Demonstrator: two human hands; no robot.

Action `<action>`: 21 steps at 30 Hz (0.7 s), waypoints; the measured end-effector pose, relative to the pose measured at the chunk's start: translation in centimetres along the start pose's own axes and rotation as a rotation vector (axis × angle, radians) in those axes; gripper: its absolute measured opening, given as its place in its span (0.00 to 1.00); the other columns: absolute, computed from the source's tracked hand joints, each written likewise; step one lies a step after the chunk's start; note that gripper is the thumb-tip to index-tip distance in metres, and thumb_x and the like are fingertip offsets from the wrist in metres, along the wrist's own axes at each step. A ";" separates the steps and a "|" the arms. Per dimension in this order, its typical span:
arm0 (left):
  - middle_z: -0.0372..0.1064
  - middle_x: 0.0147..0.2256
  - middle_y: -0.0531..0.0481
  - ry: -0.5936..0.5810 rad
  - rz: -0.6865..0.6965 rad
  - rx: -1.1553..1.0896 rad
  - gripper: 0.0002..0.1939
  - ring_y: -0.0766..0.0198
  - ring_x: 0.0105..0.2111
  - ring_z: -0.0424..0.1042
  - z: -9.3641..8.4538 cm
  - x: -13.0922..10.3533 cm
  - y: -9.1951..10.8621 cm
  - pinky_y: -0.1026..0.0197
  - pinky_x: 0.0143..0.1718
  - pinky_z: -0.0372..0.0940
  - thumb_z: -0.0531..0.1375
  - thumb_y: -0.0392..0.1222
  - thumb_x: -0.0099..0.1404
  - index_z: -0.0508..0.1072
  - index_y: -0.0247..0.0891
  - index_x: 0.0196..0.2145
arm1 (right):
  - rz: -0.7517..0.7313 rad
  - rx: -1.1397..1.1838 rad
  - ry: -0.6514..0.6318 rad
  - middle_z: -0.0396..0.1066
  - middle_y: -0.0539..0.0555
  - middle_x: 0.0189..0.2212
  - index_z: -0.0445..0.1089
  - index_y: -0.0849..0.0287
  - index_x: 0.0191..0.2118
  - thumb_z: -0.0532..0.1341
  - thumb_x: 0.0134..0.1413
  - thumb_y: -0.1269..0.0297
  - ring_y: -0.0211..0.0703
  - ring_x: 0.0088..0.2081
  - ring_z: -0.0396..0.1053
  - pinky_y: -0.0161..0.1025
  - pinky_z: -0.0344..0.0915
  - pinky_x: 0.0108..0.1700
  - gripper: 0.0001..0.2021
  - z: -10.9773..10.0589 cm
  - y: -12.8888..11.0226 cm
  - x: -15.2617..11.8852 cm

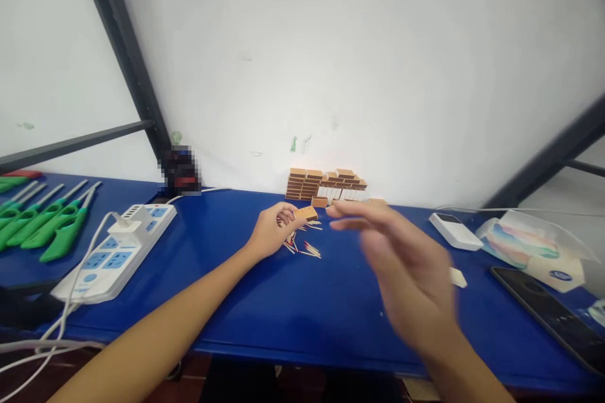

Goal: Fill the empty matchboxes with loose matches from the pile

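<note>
Near the middle of the blue table, my left hand [275, 227] is closed around a matchbox [306, 214]. Loose matches [311, 250] lie on the table just below and beside that hand, some partly hidden by its fingers. My right hand [406, 264] is raised closer to the camera, slightly blurred, with fingers stretched out and nothing visible in them. Behind both hands, by the wall, stand stacked matchboxes [303, 185]. On the right side of the stack, more matchboxes [344, 177] rest above upright thin sticks, partly hidden by my right hand.
A white power strip [101, 264] with a plugged-in adapter and cables lies at left. Beyond it are several green lighters [59, 233]. At right are a white device [455, 231], a plastic packet [520, 242] and a dark phone [548, 315]. Dark metal shelf posts [123, 50] flank the table.
</note>
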State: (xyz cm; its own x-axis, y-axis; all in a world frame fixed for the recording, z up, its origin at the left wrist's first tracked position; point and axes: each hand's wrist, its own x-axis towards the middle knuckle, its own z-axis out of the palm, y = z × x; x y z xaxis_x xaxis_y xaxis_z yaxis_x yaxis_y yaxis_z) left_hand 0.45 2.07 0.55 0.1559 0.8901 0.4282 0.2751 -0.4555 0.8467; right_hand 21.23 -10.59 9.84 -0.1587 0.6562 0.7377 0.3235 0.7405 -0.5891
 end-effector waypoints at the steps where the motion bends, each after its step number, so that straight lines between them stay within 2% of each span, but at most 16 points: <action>1: 0.76 0.33 0.50 0.004 0.011 0.020 0.19 0.62 0.32 0.73 -0.1 0.0 0.0 0.60 0.35 0.68 0.70 0.54 0.63 0.77 0.38 0.44 | 0.009 -0.059 0.002 0.80 0.55 0.48 0.75 0.49 0.56 0.58 0.73 0.57 0.51 0.47 0.78 0.52 0.76 0.51 0.13 0.0 2.7 1.1; 3: 0.75 0.33 0.51 0.018 0.034 0.060 0.18 0.62 0.32 0.74 -0.5 0.1 0.1 0.60 0.35 0.68 0.70 0.53 0.64 0.77 0.39 0.44 | -0.009 -0.225 -0.076 0.81 0.56 0.43 0.77 0.54 0.48 0.60 0.71 0.61 0.51 0.44 0.78 0.51 0.75 0.48 0.09 -0.5 8.8 2.8; 5: 0.75 0.34 0.51 0.046 0.053 0.105 0.17 0.62 0.33 0.75 -0.9 0.3 0.2 0.61 0.34 0.68 0.70 0.52 0.65 0.77 0.39 0.45 | -0.079 -0.449 -0.135 0.80 0.60 0.41 0.77 0.58 0.45 0.56 0.71 0.64 0.54 0.44 0.77 0.54 0.74 0.49 0.11 -1.0 14.5 3.3; 7: 0.76 0.35 0.50 0.081 0.071 0.156 0.16 0.61 0.35 0.76 -1.4 1.1 0.3 0.61 0.33 0.67 0.70 0.51 0.65 0.77 0.39 0.45 | -0.081 -0.487 -0.158 0.79 0.64 0.40 0.77 0.61 0.44 0.55 0.69 0.67 0.58 0.45 0.76 0.58 0.72 0.50 0.12 -1.3 18.3 2.8; 8: 0.76 0.35 0.50 0.098 0.081 0.182 0.16 0.61 0.35 0.76 -1.7 1.7 0.3 0.61 0.33 0.67 0.69 0.50 0.66 0.76 0.39 0.46 | -0.080 -0.491 -0.178 0.79 0.64 0.39 0.77 0.61 0.44 0.56 0.69 0.67 0.58 0.44 0.76 0.56 0.73 0.48 0.11 -1.3 19.3 2.2; 10: 0.76 0.36 0.50 0.107 0.109 0.232 0.15 0.61 0.37 0.76 -2.1 3.6 0.7 0.61 0.34 0.67 0.68 0.48 0.67 0.76 0.39 0.47 | -0.073 -0.496 -0.215 0.77 0.62 0.37 0.76 0.61 0.46 0.57 0.68 0.68 0.56 0.41 0.75 0.53 0.74 0.45 0.10 -0.8 19.8 1.1; 13: 0.76 0.37 0.50 0.044 0.174 0.311 0.15 0.60 0.38 0.75 -2.1 7.8 1.6 0.61 0.33 0.67 0.69 0.47 0.66 0.76 0.40 0.47 | -0.091 -0.497 -0.299 0.77 0.59 0.38 0.75 0.59 0.46 0.58 0.69 0.70 0.52 0.42 0.74 0.49 0.73 0.46 0.08 0.6 18.4 0.2; 18: 0.74 0.35 0.50 -0.048 0.270 0.459 0.13 0.60 0.35 0.73 -0.4 15.2 2.5 0.59 0.37 0.66 0.70 0.46 0.66 0.76 0.38 0.45 | -0.152 -0.538 -0.402 0.76 0.57 0.37 0.76 0.59 0.43 0.59 0.70 0.71 0.50 0.41 0.72 0.46 0.71 0.45 0.07 1.5 17.0 0.4; 21: 0.72 0.30 0.52 -0.107 0.302 0.566 0.11 0.61 0.30 0.70 0.5 17.4 1.8 0.58 0.34 0.63 0.70 0.45 0.65 0.77 0.38 0.41 | -0.157 -0.588 -0.405 0.76 0.57 0.37 0.75 0.59 0.41 0.58 0.70 0.72 0.50 0.41 0.71 0.45 0.70 0.45 0.08 0.8 17.3 0.6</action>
State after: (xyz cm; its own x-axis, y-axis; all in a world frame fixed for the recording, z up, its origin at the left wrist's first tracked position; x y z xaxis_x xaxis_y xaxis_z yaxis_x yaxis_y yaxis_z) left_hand 4.18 16.73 9.37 0.3900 0.7287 0.5629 0.6573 -0.6484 0.3841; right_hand 25.99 2.76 -0.13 -0.5402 0.6355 0.5518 0.6978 0.7047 -0.1284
